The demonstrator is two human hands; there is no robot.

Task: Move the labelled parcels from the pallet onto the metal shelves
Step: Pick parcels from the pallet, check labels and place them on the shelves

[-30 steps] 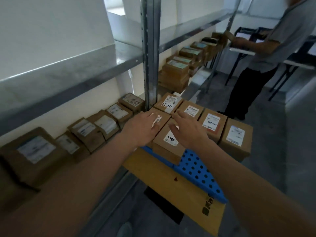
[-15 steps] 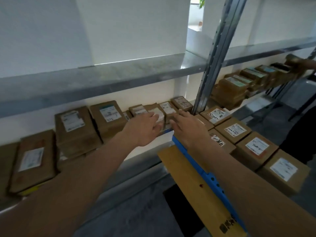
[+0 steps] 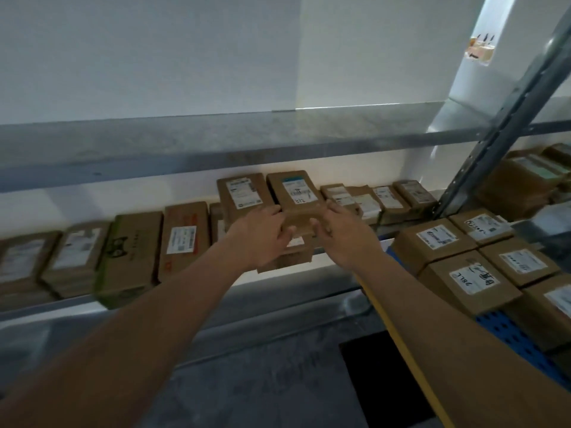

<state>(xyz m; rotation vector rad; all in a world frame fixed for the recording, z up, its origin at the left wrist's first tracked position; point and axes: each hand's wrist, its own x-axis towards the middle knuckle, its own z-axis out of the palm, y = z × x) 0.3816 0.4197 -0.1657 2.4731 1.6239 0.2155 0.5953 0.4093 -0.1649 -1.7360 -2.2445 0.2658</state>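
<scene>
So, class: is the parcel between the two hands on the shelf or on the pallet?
On the shelf: the parcel tops a shelf stack, gripped by left hand and right hand.

A plain white wall [image 3: 148, 54] fills the top of the view. Bright light [image 3: 500, 23] comes in at the top right, by a white corner. The floor [image 3: 247, 381] is grey and rough, with a black patch [image 3: 380, 375] on it.
</scene>
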